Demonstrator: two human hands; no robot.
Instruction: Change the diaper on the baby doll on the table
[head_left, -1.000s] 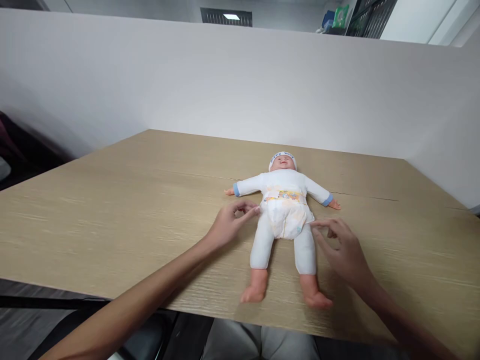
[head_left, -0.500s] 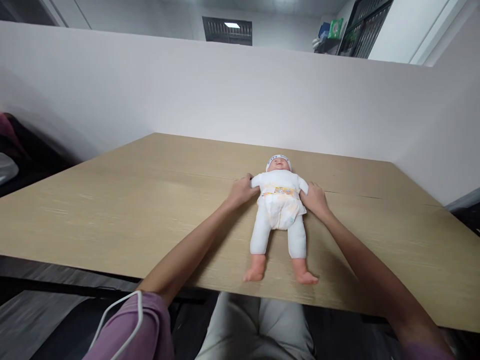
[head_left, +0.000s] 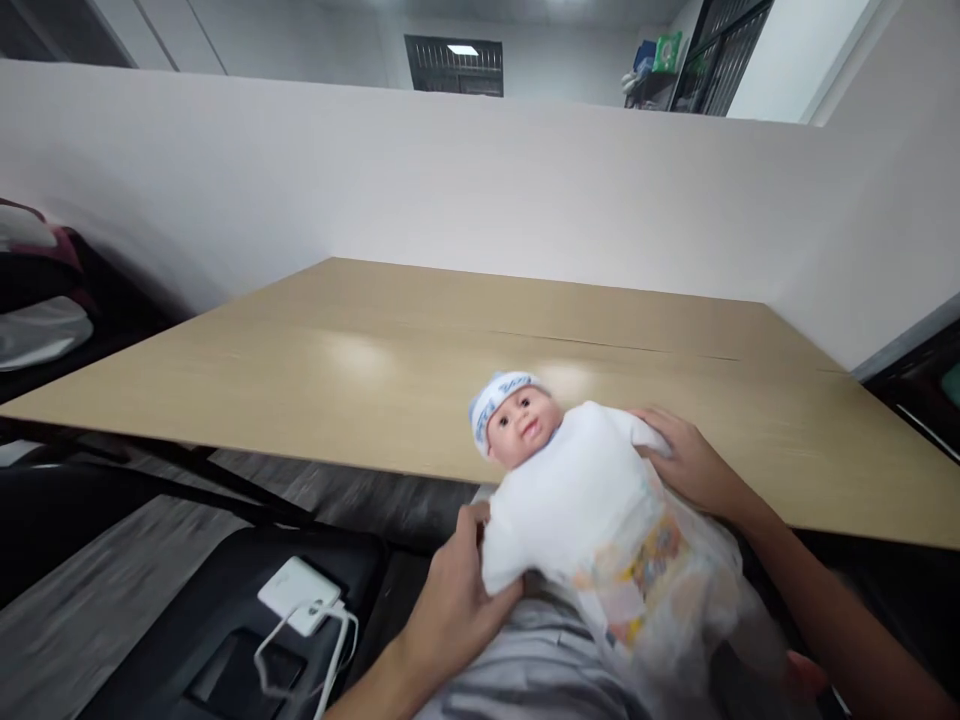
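Between both hands [head_left: 454, 595] [head_left: 694, 460], tilted white-suited doll [head_left: 574, 500]

Blue lettering [head_left: 517, 384] runs across the doll's cap [head_left: 498, 400]; from where I stand, it's too blurred to read.

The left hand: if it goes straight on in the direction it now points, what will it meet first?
The left hand would first meet the doll's sleeve, which sits between its thumb and fingers; beyond that, probably the doll's chest, though depth is hard to judge.
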